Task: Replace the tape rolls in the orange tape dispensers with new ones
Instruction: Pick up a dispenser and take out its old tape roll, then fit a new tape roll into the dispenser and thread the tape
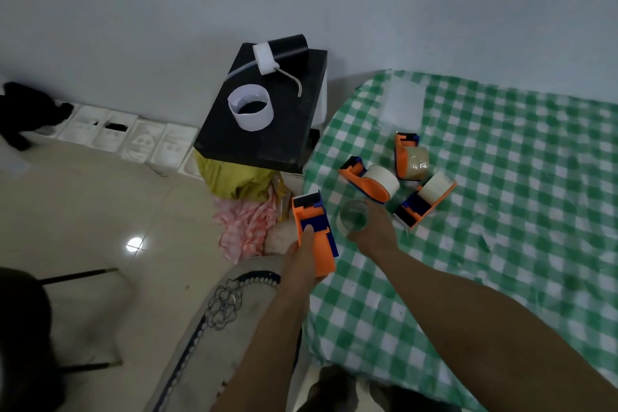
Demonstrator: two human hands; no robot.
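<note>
My left hand [302, 257] grips an orange and blue tape dispenser [314, 227] with no roll in it, held at the table's left edge. My right hand [374, 231] holds a clear tape roll [353, 218] just right of that dispenser, above the green checked tablecloth [501, 211]. Three more orange dispensers lie on the cloth beyond my hands, each with a roll in it: one at the left [369, 181], one at the back [410, 157] and one at the right [426, 199].
A black stand [264, 130] left of the table carries a white paper ring [250, 106] and a black and white cylinder [281, 52]. Yellow and pink cloths [244, 197] lie on the tiled floor under it. A wall runs behind.
</note>
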